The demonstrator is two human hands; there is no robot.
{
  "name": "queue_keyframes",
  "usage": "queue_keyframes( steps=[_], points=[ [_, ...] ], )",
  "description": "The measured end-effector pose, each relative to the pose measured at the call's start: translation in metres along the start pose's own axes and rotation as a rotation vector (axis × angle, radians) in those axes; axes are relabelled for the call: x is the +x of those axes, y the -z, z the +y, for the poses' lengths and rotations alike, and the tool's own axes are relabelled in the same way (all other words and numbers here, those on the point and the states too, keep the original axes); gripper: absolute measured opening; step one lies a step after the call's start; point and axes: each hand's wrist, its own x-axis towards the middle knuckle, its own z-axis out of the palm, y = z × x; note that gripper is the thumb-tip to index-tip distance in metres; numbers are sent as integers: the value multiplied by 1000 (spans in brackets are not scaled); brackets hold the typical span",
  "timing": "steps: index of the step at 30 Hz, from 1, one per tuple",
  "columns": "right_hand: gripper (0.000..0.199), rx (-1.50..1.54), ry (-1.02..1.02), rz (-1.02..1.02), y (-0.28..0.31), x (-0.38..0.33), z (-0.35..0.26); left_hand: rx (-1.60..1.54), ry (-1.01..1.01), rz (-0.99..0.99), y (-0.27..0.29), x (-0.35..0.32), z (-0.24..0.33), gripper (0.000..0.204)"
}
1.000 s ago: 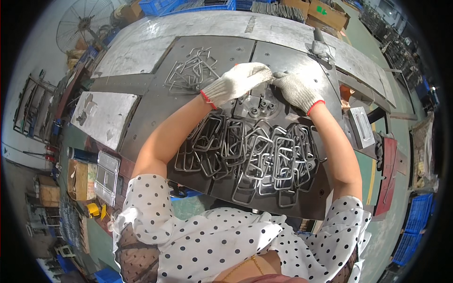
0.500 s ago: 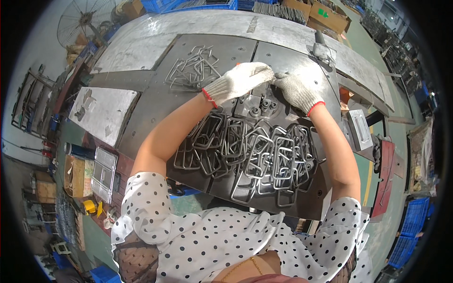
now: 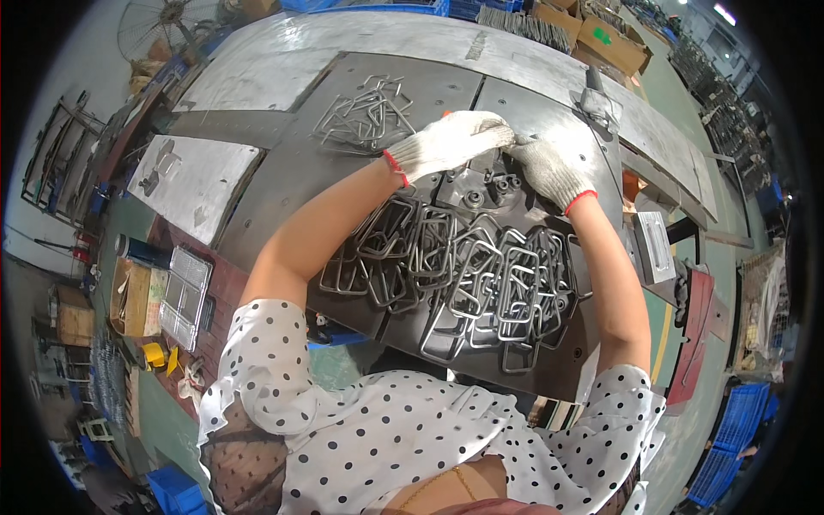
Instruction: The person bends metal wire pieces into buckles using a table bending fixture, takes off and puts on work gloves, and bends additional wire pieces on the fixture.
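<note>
Both my hands wear white knitted gloves with red cuffs and meet at the far side of a metal fixture (image 3: 481, 190) bolted to the steel table. My left hand (image 3: 451, 142) is closed, its fingers pressed together and pointing right. My right hand (image 3: 549, 170) is closed too, its fingertips against those of the left. Whatever they pinch is hidden by the gloves. Nearer to me lies a big heap of bent metal wire loops (image 3: 468, 279). A smaller pile of bent wire pieces (image 3: 365, 116) sits beyond my left forearm.
A block-shaped tool with a dark handle (image 3: 598, 105) lies at the table's far right. Blue crates (image 3: 378, 9) and cardboard boxes (image 3: 611, 43) stand along the back. To the right is a grey metal box (image 3: 655, 245); a wire tray (image 3: 185, 287) is at the left.
The whole view has shifted slightly to the right. My hands remain together beside the fixture, with hardly any change in their grip.
</note>
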Motion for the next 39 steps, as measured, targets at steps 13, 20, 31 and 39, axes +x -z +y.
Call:
queue_keyframes(
  steps=[13, 20, 31, 39],
  points=[
    [47, 18, -119, -56, -4, -5, 4, 42, 78, -30, 1, -8, 28, 53],
    [54, 110, -189, -163, 8, 17, -6, 120, -142, 92, -2, 0, 2, 55],
    [40, 360, -277, -153, -2, 48, 14, 987, -306, 431, 95, -152, -44, 33],
    [63, 216, -398, -129, -16, 88, -10, 1029, -42, 613, 66, -240, -115, 15]
  ],
)
